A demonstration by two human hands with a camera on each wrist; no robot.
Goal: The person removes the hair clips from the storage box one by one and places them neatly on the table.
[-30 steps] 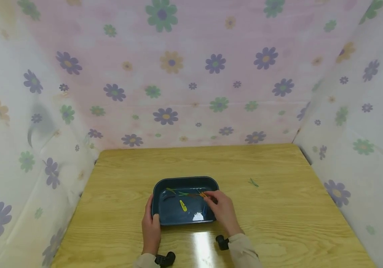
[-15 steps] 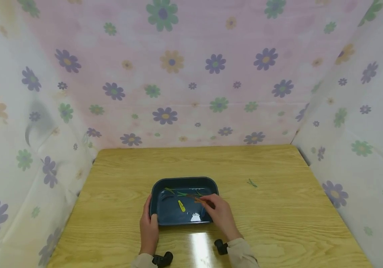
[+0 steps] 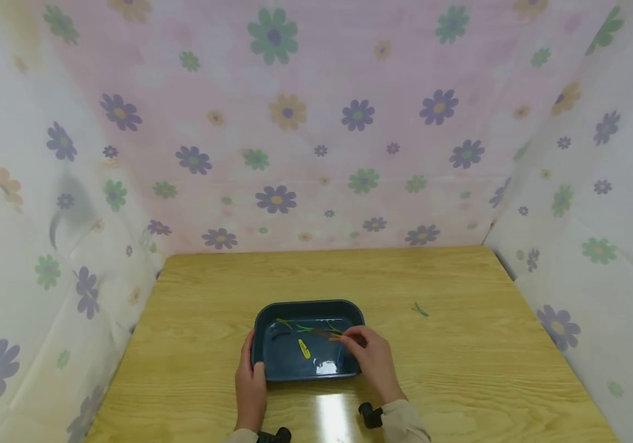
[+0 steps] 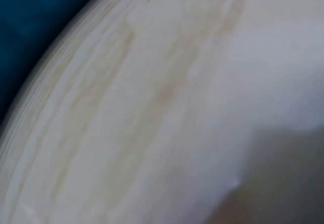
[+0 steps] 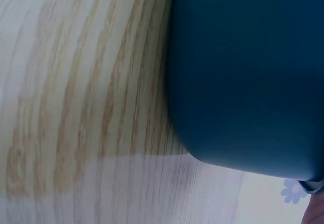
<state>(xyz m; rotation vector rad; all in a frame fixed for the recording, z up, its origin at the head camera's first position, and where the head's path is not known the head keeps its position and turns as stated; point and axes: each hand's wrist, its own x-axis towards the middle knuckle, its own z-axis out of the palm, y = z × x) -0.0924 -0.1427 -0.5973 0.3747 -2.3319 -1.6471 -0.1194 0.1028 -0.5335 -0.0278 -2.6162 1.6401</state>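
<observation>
A dark blue rectangular tray (image 3: 280, 367) sits on the table. My left hand (image 3: 251, 391) grips its left wall, thumb on the near left corner. Over the tray's right side, my right hand (image 3: 374, 360) pinches a thin orange piece (image 3: 334, 338), perhaps a hair clip, between thumb and fingertips. A yellow snap hair clip (image 3: 304, 349) lies mid-tray. Behind it are a thin green forked piece (image 3: 304, 328), a brown one (image 3: 320, 333) and a yellow-green one (image 3: 283, 323). A blue piece (image 3: 341, 355) lies near the right hand. In the right wrist view the tray's outer wall (image 5: 238, 82) fills the right side.
A small green forked piece (image 3: 420, 309) lies on the wooden table (image 3: 471, 344), right of the tray. Flowered cloth (image 3: 327, 123) stands behind the table and along both sides. The left wrist view is mostly blurred tabletop (image 4: 126, 107).
The orange piece moves left with my right hand, then back right, staying low over the tray. My left hand keeps its grip on the tray. The head view tilts slightly up.
</observation>
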